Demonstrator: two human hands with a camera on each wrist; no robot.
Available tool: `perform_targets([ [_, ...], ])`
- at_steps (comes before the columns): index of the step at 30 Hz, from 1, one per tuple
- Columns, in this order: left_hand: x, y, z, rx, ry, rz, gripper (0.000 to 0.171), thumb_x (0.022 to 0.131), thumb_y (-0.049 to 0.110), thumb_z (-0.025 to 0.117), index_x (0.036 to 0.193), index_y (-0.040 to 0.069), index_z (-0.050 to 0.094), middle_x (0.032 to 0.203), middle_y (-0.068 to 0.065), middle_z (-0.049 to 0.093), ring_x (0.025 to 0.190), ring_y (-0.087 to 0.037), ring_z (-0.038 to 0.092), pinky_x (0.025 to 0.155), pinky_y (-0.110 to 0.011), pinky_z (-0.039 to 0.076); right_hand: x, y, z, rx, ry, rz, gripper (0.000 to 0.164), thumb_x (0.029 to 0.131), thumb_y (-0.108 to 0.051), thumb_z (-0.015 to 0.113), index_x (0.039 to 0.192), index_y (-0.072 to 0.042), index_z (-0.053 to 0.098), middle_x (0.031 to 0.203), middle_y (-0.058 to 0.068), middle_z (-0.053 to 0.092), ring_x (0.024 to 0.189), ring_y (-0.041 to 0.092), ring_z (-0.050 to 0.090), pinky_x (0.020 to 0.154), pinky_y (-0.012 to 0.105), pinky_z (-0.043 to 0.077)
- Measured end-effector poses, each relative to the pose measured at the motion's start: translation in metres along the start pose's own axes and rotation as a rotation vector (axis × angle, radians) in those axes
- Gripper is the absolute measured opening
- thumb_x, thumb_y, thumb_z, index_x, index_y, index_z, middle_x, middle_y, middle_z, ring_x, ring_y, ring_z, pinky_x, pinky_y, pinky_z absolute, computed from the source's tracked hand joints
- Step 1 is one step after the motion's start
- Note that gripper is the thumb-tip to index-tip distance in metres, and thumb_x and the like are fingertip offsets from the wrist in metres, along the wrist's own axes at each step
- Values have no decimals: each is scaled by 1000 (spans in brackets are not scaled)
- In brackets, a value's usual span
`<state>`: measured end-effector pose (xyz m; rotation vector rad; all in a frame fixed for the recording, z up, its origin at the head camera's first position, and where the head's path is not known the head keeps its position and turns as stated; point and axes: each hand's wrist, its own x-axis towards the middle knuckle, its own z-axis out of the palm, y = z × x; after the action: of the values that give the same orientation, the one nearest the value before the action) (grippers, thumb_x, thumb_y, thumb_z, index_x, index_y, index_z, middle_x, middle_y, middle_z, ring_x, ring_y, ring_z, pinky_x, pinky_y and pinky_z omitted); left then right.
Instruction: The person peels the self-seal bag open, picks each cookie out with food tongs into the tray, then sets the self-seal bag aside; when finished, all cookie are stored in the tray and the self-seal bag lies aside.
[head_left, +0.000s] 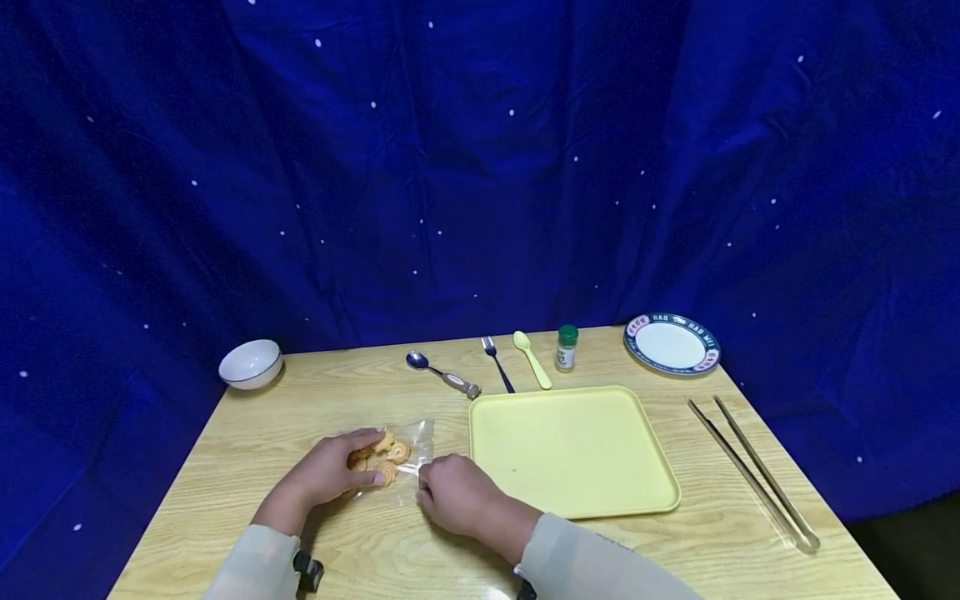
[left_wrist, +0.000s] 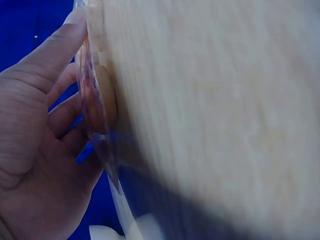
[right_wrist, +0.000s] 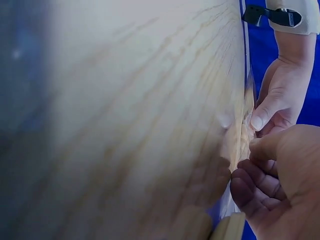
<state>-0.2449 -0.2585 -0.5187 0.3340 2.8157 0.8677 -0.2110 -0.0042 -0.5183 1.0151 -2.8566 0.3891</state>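
A clear plastic bag of cookies (head_left: pixel 400 452) lies on the table left of the tray, with several golden swirl-shaped cookies showing through it. My left hand (head_left: pixel 332 469) grips the bag's left part, thumb on the near side and fingers on the far side. In the left wrist view the thumb (left_wrist: pixel 55 50) presses against the film beside a cookie (left_wrist: pixel 105 95). My right hand (head_left: pixel 459 495) pinches the bag's right end between thumb and curled fingers. The right wrist view shows this right hand (right_wrist: pixel 280 175) close to the left hand (right_wrist: pixel 280 100), the film running between them.
A pale yellow tray (head_left: pixel 570 450) lies right of the hands. Behind it are a spoon (head_left: pixel 442 375), a fork (head_left: pixel 497 362), a yellow spoon (head_left: pixel 533 362) and a green-capped jar (head_left: pixel 566 350). A white bowl (head_left: pixel 251 367) stands back left, a rimmed plate (head_left: pixel 672 345) back right, metal tongs (head_left: pixel 757 475) at right.
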Motion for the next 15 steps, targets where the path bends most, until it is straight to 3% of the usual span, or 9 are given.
perform_targets([
  [5, 0, -1, 0, 17, 5, 12, 76, 80, 45, 85, 147, 23, 58, 155, -7, 52, 146, -36, 43, 119, -56, 34, -1, 1, 3, 115, 0, 66, 25, 95, -25, 67, 70, -25, 64, 66, -17, 57, 62, -1, 52, 59, 18, 47],
  [15, -1, 2, -2, 3, 2, -10, 76, 79, 42, 86, 147, 22, 58, 154, -8, 52, 145, -36, 44, 119, -56, 35, -6, 0, -3, 282, 56, 170, 39, 95, -17, 60, 58, -23, 53, 54, -12, 49, 52, 3, 47, 51, 19, 41],
])
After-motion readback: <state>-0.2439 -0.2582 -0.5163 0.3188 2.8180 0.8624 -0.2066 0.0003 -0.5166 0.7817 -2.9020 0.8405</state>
